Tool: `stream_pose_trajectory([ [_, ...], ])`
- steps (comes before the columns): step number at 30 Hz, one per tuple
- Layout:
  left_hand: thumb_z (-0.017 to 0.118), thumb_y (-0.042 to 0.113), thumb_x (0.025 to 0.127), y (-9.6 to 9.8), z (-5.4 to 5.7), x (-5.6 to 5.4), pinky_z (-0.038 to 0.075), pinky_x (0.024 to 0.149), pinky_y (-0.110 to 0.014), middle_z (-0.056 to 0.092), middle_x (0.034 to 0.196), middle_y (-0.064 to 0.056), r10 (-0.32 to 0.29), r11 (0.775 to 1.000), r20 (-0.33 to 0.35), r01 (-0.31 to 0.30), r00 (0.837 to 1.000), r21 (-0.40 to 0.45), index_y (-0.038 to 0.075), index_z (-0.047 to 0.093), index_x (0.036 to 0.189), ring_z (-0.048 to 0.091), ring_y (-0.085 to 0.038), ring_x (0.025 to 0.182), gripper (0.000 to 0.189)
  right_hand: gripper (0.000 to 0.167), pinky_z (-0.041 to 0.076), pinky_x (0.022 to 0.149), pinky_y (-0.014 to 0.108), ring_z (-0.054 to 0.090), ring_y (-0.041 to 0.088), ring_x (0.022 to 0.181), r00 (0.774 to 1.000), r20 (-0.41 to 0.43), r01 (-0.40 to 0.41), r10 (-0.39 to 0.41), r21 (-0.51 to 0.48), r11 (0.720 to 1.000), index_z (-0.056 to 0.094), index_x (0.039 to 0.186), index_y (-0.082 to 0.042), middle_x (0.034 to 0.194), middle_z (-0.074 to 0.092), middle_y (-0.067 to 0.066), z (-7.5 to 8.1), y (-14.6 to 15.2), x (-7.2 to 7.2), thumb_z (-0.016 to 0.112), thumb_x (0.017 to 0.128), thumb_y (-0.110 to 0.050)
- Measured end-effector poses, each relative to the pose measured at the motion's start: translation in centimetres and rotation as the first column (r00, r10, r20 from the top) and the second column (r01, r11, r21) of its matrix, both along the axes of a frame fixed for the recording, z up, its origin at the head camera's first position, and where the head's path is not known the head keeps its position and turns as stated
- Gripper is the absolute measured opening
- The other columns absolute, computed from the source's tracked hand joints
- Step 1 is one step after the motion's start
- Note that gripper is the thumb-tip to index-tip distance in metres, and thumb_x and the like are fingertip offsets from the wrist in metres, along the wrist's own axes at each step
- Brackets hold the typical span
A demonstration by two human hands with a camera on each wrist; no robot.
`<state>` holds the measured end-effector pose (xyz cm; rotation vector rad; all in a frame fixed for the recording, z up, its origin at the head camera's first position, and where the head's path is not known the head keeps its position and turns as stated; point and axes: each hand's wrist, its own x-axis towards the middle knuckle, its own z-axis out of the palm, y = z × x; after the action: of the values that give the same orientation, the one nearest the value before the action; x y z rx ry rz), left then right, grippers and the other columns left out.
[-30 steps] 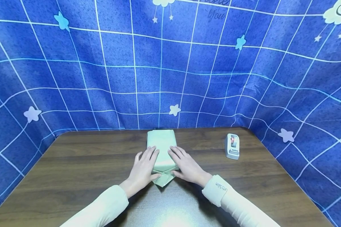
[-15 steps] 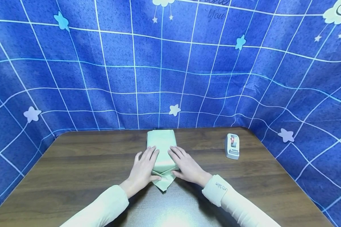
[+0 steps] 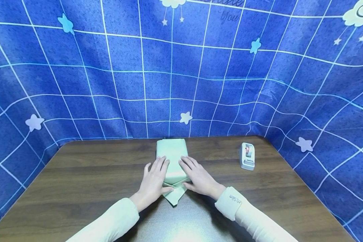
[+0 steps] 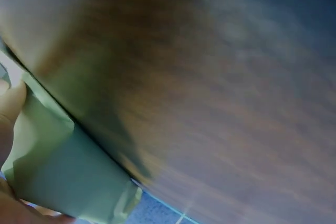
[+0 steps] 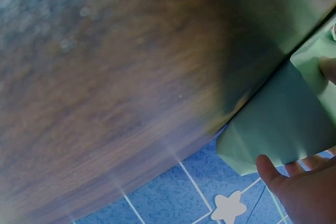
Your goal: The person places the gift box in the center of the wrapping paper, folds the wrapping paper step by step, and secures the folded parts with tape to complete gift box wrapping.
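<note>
A box wrapped in pale green paper (image 3: 171,148) lies lengthwise on the table. At its near end a pointed paper flap (image 3: 174,196) sticks out toward me, below two slanting side folds. My left hand (image 3: 152,178) rests along the left side, its extended fingers on the top edge and its thumb pressing the near-end fold. On the other side my right hand (image 3: 201,178) mirrors it, fingers laid on top and thumb against the right fold. The wrist views show the box's left side (image 4: 79,166) and right side (image 5: 283,119) smoothly covered with paper.
A white tape dispenser (image 3: 247,156) stands toward the right back of the brown wooden table (image 3: 103,168). Behind the table's far edge hangs a blue curtain (image 3: 157,84) with grid lines, stars and clouds.
The near-end flap has come down and stretches farther toward me. My left thumb has slid slightly right along the fold, while my right hand stays where it was.
</note>
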<state>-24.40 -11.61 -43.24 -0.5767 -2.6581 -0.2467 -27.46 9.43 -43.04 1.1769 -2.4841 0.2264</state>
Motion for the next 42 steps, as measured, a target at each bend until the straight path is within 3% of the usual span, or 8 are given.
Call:
stream_pose_trajectory([
  [17, 0.079, 0.053, 0.057, 0.6, -0.1, 0.1, 0.029, 0.101, -0.051, 0.038, 0.141, -0.016, 0.067, 0.991, -0.065, -0.074, 0.996, -0.111, 0.004, 0.037, 0.134, 0.035, -0.034, 0.130, 0.101, 0.079, 0.041, 0.098, 0.046, 0.032, 0.033, 0.132, 1.000, 0.003, -0.003, 0.003, -0.002, 1.000, 0.033, 0.139, -0.002, 0.144, 0.034, 0.016, -0.1, 0.0, 0.0, 0.071, 0.077, -0.033],
  [27, 0.078, 0.053, 0.058, 0.5, -0.1, 0.0, 0.028, 0.102, -0.051, 0.037, 0.141, -0.016, 0.055, 0.993, -0.047, -0.060, 0.997, -0.103, 0.004, 0.036, 0.134, 0.033, -0.034, 0.131, 0.100, 0.083, 0.041, 0.097, 0.046, 0.033, 0.032, 0.132, 1.000, -0.012, -0.006, 0.006, 0.013, 1.000, 0.033, 0.139, -0.001, 0.144, 0.034, 0.016, 0.1, 0.2, 0.0, 0.072, 0.075, -0.037],
  [34, 0.079, 0.051, 0.058, 0.4, 0.0, 0.1, 0.027, 0.102, -0.052, 0.036, 0.141, -0.017, 0.024, 0.998, -0.024, -0.026, 0.999, -0.063, 0.005, 0.035, 0.135, 0.032, -0.035, 0.131, 0.099, 0.098, 0.035, 0.102, 0.049, 0.029, 0.035, 0.134, 0.999, -0.034, 0.041, -0.039, 0.076, 0.996, 0.028, 0.141, -0.002, 0.147, 0.029, 0.015, 0.2, -0.2, 1.3, 0.072, 0.068, -0.051],
  [42, 0.079, 0.051, 0.058, 0.4, 0.1, 0.1, 0.028, 0.101, -0.052, 0.037, 0.141, -0.016, 0.036, 0.997, -0.034, -0.038, 0.999, -0.068, 0.006, 0.036, 0.135, 0.032, -0.034, 0.131, 0.099, 0.101, 0.034, 0.102, 0.046, 0.030, 0.032, 0.133, 0.993, -0.083, 0.098, -0.089, 0.114, 0.989, 0.029, 0.141, -0.005, 0.146, 0.032, 0.010, -0.1, -1.0, 2.2, 0.068, 0.067, -0.061],
])
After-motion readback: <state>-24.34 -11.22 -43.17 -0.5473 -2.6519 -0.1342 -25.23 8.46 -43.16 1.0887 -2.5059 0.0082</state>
